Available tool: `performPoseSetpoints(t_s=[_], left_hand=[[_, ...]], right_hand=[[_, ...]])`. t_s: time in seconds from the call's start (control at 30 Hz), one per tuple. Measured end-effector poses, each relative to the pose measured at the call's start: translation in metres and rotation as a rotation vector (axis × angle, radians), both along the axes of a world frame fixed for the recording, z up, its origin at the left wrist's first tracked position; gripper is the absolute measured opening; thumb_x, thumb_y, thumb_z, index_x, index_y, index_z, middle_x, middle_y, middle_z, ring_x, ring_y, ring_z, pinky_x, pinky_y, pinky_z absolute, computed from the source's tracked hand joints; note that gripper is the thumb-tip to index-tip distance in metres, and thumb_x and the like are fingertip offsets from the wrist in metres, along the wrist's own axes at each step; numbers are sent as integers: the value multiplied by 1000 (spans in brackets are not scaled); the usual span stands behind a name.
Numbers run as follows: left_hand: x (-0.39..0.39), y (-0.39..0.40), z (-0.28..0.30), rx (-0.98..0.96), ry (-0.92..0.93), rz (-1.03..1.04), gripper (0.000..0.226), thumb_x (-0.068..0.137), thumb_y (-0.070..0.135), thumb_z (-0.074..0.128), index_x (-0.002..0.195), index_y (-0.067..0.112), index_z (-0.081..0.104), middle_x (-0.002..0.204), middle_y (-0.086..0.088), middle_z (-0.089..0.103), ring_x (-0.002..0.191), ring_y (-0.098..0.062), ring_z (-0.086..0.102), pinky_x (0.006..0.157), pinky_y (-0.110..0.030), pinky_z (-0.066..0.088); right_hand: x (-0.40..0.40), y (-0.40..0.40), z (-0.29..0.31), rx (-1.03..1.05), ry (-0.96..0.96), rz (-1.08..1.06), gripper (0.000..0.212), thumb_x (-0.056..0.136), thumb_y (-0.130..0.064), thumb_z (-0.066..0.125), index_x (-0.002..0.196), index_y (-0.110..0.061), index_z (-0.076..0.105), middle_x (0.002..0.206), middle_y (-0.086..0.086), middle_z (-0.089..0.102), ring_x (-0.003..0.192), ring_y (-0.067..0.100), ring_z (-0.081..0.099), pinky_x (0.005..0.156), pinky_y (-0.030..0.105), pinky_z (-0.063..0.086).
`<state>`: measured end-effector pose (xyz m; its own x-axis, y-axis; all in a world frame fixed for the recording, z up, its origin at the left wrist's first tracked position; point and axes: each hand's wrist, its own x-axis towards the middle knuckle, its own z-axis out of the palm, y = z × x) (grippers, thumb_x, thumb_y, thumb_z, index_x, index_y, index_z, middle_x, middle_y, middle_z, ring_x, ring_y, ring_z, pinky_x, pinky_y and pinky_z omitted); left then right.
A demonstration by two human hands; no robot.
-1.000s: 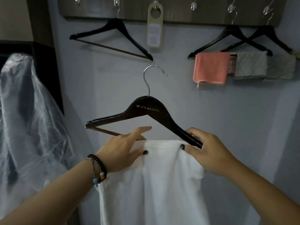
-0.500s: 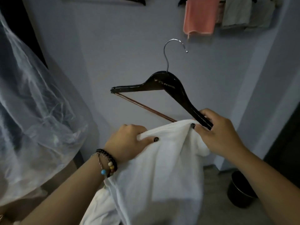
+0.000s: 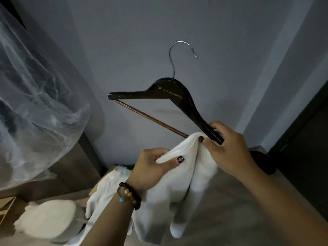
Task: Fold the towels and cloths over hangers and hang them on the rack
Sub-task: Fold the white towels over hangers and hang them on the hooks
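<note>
A dark wooden hanger (image 3: 170,94) with a chrome hook and a brown crossbar is held tilted in front of the wall. My right hand (image 3: 225,146) grips its lower right arm and pinches the white towel (image 3: 179,196) against it with the thumb. My left hand (image 3: 152,169) grips the bunched top edge of the towel a little lower and to the left. The towel hangs down from both hands in loose folds. The rack is out of view.
A clear plastic cover (image 3: 35,96) bulges in from the left. More white cloths (image 3: 48,221) lie in a pile at the lower left, beside a cardboard box edge (image 3: 106,176). A dark round bin (image 3: 264,160) stands on the floor behind my right hand.
My view has dropped from the rack to the floor. The towel has slid off the crossbar's middle and bunched at the hanger's right end. My left hand closed on it and pulled down.
</note>
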<state>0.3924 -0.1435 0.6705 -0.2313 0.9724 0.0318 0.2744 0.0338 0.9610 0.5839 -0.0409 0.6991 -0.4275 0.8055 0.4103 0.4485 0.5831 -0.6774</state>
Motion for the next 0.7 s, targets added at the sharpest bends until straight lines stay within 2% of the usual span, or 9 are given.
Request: performPoseSetpoints(t_s=[0.07, 0.17, 0.27, 0.37, 0.5, 0.57, 0.6, 0.67, 0.7], left_hand=[[3, 4, -3, -37, -95, -2, 37, 80, 38, 76, 77, 2, 71, 70, -14, 63, 65, -22, 54, 61, -36, 42], [10, 11, -6, -57, -263, 33, 44, 85, 35, 71, 80, -9, 65, 74, -23, 59, 68, -29, 52, 65, -40, 40], [19, 13, -10, -68, -418, 86, 34, 89, 23, 66, 82, -11, 68, 74, -19, 65, 68, -25, 58, 62, -30, 47], [24, 12, -16, -76, -477, 93, 28, 91, 15, 62, 92, -11, 71, 83, -22, 70, 74, -24, 61, 63, -26, 51], [21, 7, -25, -85, -465, 65, 40, 83, 20, 72, 93, -19, 65, 79, -22, 65, 74, -29, 58, 58, -26, 50], [17, 6, -25, -52, -361, 38, 27, 77, 11, 78, 90, -12, 70, 77, -10, 72, 75, -19, 67, 63, -24, 53], [16, 6, -25, -15, -321, 12, 26, 72, 10, 82, 92, -5, 73, 83, -7, 75, 81, -16, 70, 70, -26, 55], [12, 6, -26, 80, -258, -44, 47, 61, 31, 88, 104, 18, 75, 101, 1, 75, 100, -14, 69, 85, -27, 54], [13, 6, -24, 111, -214, -62, 52, 59, 44, 87, 107, 29, 74, 106, 7, 73, 104, -11, 67, 87, -24, 52]], right_hand=[[4, 8, -10, 6, -18, -1, 12, 89, -21, 63, 97, -28, 57, 77, -14, 63, 73, 1, 61, 58, 13, 47], [13, 19, -25, 90, -16, -36, 6, 88, -21, 63, 93, -22, 61, 85, -13, 57, 74, 3, 58, 61, 18, 45], [25, 24, -39, 232, -9, -34, 17, 89, -29, 60, 99, -16, 66, 95, -7, 52, 73, 7, 56, 62, 24, 49], [39, 20, -58, 320, 62, 19, 25, 88, -27, 59, 102, -8, 70, 97, -3, 52, 74, 6, 55, 61, 24, 49], [51, 14, -83, 228, 168, 108, 20, 85, -21, 63, 97, -7, 70, 94, -5, 53, 71, 9, 57, 57, 28, 49], [54, 13, -89, 194, 193, 183, 18, 84, -18, 64, 98, -8, 70, 93, -3, 55, 74, 12, 59, 60, 29, 51], [55, 12, -90, 191, 198, 220, 19, 84, -16, 65, 100, -8, 70, 92, -1, 56, 76, 13, 59, 62, 28, 51], [57, 12, -89, 205, 188, 261, 20, 83, -15, 66, 100, -6, 71, 92, 2, 57, 80, 13, 60, 65, 27, 51], [58, 12, -89, 214, 177, 265, 22, 83, -16, 67, 100, -5, 72, 91, 3, 58, 80, 12, 60, 66, 26, 50]])
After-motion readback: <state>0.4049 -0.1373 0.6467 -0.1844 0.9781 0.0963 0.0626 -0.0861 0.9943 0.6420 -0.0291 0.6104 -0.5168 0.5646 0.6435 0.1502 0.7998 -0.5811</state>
